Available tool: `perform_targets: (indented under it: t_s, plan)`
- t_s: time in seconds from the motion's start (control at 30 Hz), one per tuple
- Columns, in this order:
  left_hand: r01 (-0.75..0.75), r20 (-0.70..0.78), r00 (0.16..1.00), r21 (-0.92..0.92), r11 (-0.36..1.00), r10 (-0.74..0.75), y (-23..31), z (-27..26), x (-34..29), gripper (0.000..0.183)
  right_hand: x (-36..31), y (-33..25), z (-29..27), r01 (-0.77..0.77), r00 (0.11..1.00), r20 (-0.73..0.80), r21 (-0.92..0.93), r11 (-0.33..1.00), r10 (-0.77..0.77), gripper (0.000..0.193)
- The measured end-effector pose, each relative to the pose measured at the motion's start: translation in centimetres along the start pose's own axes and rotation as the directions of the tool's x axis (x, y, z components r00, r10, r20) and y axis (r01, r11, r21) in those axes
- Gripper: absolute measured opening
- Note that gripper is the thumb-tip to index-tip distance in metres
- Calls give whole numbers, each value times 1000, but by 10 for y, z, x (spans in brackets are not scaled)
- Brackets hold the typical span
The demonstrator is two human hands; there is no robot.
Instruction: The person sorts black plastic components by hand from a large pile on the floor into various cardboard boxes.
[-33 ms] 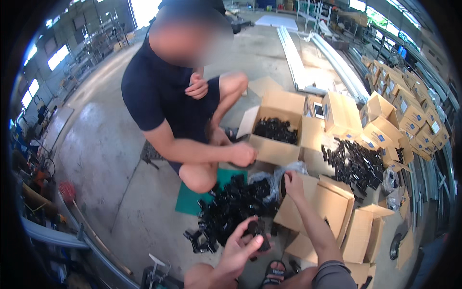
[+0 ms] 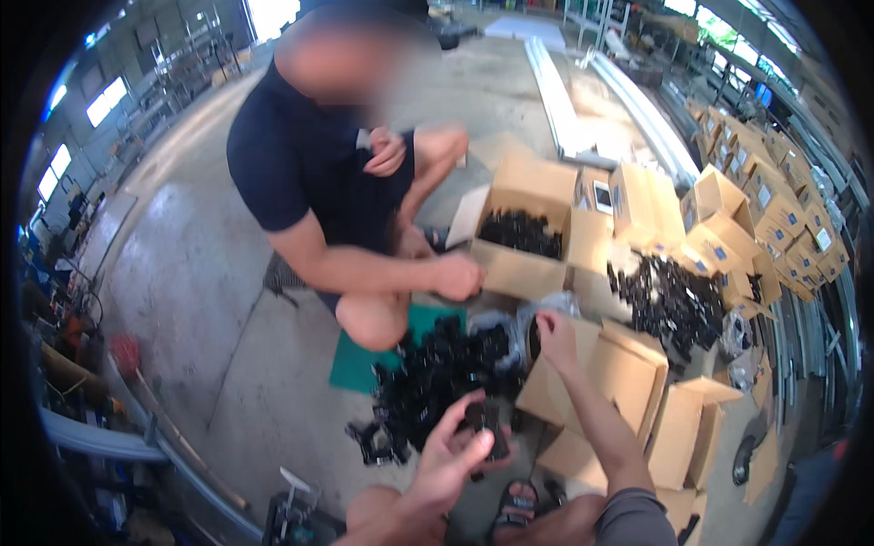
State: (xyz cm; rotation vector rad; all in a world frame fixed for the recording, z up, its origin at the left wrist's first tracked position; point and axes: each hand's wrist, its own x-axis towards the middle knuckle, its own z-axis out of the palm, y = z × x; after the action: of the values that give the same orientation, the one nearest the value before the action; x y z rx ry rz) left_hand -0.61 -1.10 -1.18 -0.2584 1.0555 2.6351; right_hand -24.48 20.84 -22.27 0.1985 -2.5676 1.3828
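My left hand (image 2: 455, 450) is closed round a small black part (image 2: 490, 428), thumb across its front. Beyond it lies a heap of black clamp-like parts (image 2: 432, 378), partly over a green mat (image 2: 353, 364). My right hand (image 2: 553, 337) has its fingers pinched together beside a clear plastic bag (image 2: 514, 323), at the edge of an open cardboard box (image 2: 592, 373); whatever is between its fingertips is too small to make out. Across the heap a co-worker squats, one closed hand (image 2: 455, 276) low by another open box (image 2: 521, 278) with black parts inside, the other hand (image 2: 387, 153) raised at the chest.
More black parts (image 2: 669, 300) lie loose on the floor at the right. Stacked cartons (image 2: 774, 196) and opened boxes (image 2: 719, 227) line that side. Long metal profiles (image 2: 642, 114) stretch away behind. A metal rail (image 2: 105, 441) and a stick (image 2: 191, 450) lie at the left.
The view has shifted slightly. The black part in my left hand is turned a little and sits slightly higher. My right hand stays by the bag; the co-worker's raised hand has moved a little.
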Motion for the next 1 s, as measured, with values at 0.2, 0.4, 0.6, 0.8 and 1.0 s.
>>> perform_targets:
  t_s: [0.2, 0.4, 0.6, 0.8, 1.0]
  plan:
    - [-105, 243, 958, -203, 974, 154, 9, 7, -16, 73, -104, -250, -132, -374, 891, 443, 587, 718, 101, 20]
    - [-261, 276, 919, -112, 959, 283, 0, 14, -28, 78, -158, -286, -154, -6, 967, 223, 502, 865, -123, 19]
    - [-346, 355, 875, -14, 938, 328, -11, 16, -35, 76, -188, -300, -159, 70, 988, 89, 466, 882, -126, 19]
    - [-415, 390, 860, 163, 895, 328, -18, 16, -41, 75, -198, -300, -155, -18, 992, 122, 353, 935, -27, 19]
    - [-479, 326, 870, 380, 791, 371, -25, 24, -39, 70, -206, -274, -140, -182, 983, 105, 611, 770, 149, 14]
